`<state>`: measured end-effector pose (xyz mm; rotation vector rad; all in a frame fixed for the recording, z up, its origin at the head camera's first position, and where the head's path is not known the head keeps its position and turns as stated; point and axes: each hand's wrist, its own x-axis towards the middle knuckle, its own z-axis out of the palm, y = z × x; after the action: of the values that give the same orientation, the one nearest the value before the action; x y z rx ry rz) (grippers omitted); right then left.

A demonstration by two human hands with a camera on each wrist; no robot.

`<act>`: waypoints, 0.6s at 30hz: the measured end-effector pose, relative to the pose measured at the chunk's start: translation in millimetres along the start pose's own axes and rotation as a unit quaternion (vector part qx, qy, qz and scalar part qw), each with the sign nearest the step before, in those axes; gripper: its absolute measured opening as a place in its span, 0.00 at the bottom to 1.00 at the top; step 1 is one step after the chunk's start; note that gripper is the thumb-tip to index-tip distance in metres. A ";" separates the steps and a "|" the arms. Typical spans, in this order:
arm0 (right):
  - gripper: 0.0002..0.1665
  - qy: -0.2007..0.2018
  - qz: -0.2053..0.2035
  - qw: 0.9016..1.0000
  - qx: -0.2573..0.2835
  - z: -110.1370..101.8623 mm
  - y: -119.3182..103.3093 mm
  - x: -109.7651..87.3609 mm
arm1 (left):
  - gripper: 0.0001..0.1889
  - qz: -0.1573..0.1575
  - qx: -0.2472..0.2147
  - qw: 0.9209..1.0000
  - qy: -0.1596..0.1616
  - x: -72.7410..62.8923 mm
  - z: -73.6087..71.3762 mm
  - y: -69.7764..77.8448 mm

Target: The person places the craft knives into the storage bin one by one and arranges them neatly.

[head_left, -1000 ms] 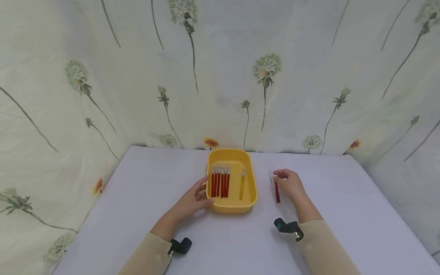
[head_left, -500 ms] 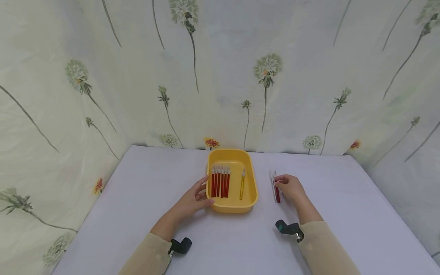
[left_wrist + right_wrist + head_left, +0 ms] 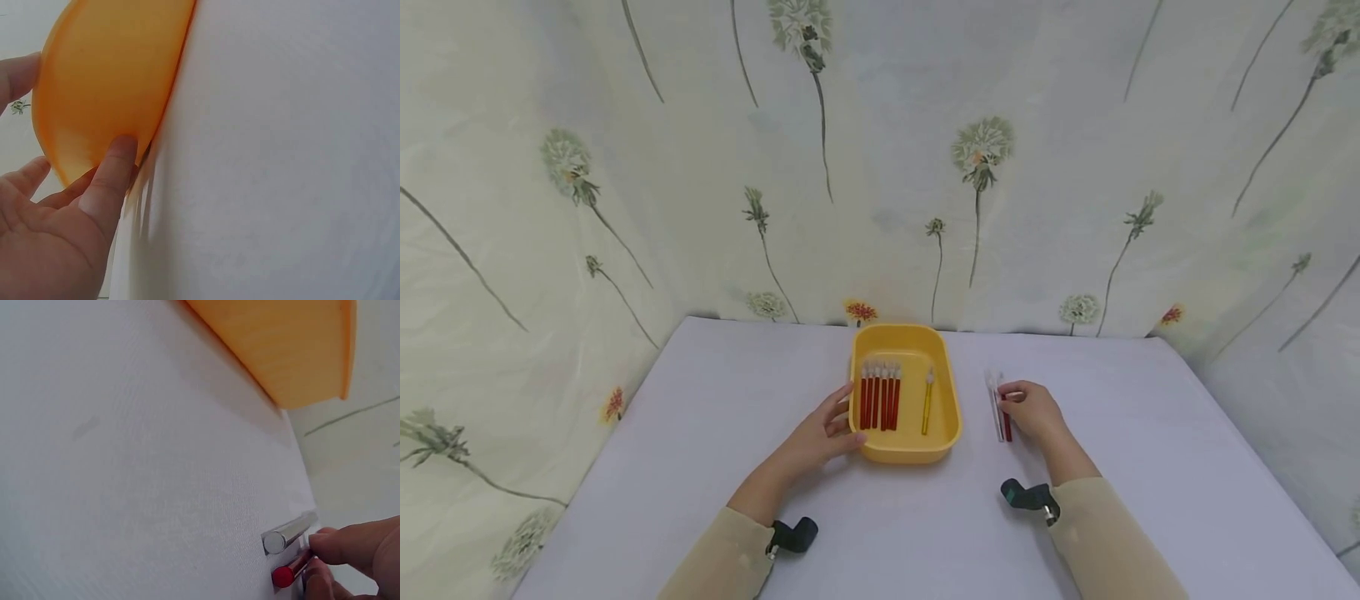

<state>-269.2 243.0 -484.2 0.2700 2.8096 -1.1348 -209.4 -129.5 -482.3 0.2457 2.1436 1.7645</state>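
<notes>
My left hand [image 3: 816, 437] rests against the left side of a yellow tray [image 3: 906, 457]. In the left wrist view its fingers [image 3: 112, 169] touch the outer wall, with the thumb at the rim. Inside the tray, several slim red pen-like sticks [image 3: 882, 404] with pale tips lie side by side, and one yellow stick [image 3: 927, 408] lies apart at the right. Right of the tray, my right hand [image 3: 1037, 415] pinches a red pen-like stick [image 3: 287, 574] between thumb and fingertips. A silver stick [image 3: 284, 536] lies just left of it; the fingers partly hide the red one.
A white cloth [image 3: 910, 533] covers the table, which meets a dandelion-print backdrop [image 3: 880, 167] at the rear. Black wrist mounts [image 3: 793, 536] jut inward from both sleeves above the tabletop.
My right hand has drawn back slightly toward me along the red stick, uncovering more of the pale tips. Left hand and tray have stayed in place.
</notes>
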 end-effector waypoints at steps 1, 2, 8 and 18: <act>0.17 0.001 0.002 1.000 -0.006 -0.7 0.0 0.0 | 0.49 0.001 -0.001 1.000 -0.001 0.3 -0.1 -0.1; 0.17 0.001 0.003 1.000 -0.011 -1.8 0.0 0.1 | 0.49 0.001 -0.003 1.000 -0.003 0.5 -0.1 -0.3; 0.17 0.007 -0.004 0.999 -0.050 -7.0 0.3 0.8 | 0.49 0.000 -0.005 1.000 -0.002 1.7 1.3 -1.5; 0.21 0.003 -0.003 1.000 0.018 -13.1 8.4 2.4 | 0.49 0.000 -0.002 1.000 0.006 3.3 -0.3 -3.9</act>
<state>-270.2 258.3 -480.9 0.2705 2.7995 -1.1894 -212.3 -129.5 -486.6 0.2350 2.1478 1.7740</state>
